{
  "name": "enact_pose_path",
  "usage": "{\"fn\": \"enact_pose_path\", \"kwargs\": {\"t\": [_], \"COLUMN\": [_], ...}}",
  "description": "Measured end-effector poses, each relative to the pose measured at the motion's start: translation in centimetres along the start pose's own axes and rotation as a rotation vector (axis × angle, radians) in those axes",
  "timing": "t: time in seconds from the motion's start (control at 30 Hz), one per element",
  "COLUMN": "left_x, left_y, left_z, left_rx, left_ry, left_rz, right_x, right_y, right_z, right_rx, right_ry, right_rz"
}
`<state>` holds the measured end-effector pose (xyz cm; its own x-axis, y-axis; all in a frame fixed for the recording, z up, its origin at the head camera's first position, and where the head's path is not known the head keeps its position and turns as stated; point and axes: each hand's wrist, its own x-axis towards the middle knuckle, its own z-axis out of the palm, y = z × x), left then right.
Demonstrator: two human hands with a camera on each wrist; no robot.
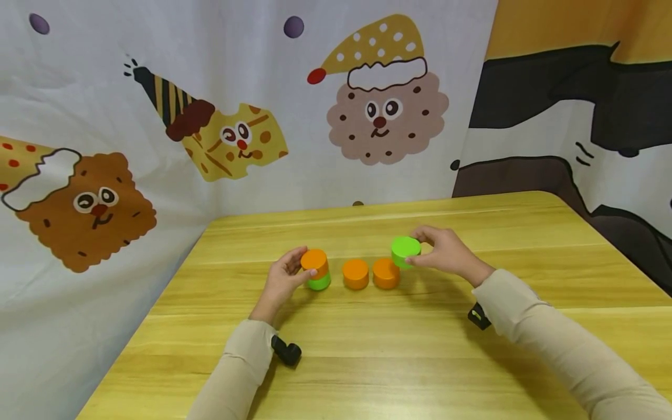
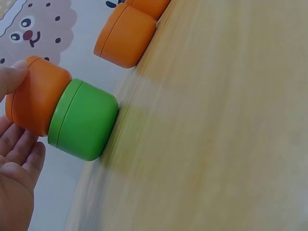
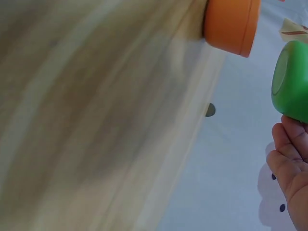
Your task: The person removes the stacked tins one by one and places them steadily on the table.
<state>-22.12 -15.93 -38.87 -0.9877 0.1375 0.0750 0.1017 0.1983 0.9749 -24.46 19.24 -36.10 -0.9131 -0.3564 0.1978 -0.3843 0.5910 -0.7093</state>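
My left hand [image 1: 283, 284] grips a small round orange container [image 2: 41, 96] between thumb and fingers. That container sits on top of a green container [image 2: 86, 120], which stands on the table. My right hand [image 1: 443, 251] pinches another green container [image 1: 406, 251] by its sides, raised off the tabletop. In the right wrist view its flat underside shows, with fingertips [image 3: 288, 126] against it. Beneath and to the left of it in the head view is an orange container [image 1: 386, 274]. A further orange container [image 1: 356, 275] stands between that one and the two-high stack.
The wooden table [image 1: 367, 361] stretches out on all sides of the containers. Behind it hangs a white cloth [image 1: 252, 52] printed with cartoon biscuits and cheese. Black wrist mounts [image 1: 286, 351] stick out from both sleeves.
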Motion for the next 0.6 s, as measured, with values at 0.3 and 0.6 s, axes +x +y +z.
{"fn": "enact_pose_path", "kwargs": {"t": [0.3,0.6], "left_x": [-0.3,0.6], "left_y": [0.6,-1.7], "left_z": [0.2,-0.1], "left_rx": [0.008,0.012], "left_ry": [-0.001,0.015], "left_rz": [0.002,0.031], "right_x": [-0.7,-1.0], "right_y": [1.3,2.0], "right_z": [-0.1,0.1], "right_rx": [-0.026,-0.095], "right_ry": [-0.039,-0.124], "right_rz": [0.038,0.079]}}
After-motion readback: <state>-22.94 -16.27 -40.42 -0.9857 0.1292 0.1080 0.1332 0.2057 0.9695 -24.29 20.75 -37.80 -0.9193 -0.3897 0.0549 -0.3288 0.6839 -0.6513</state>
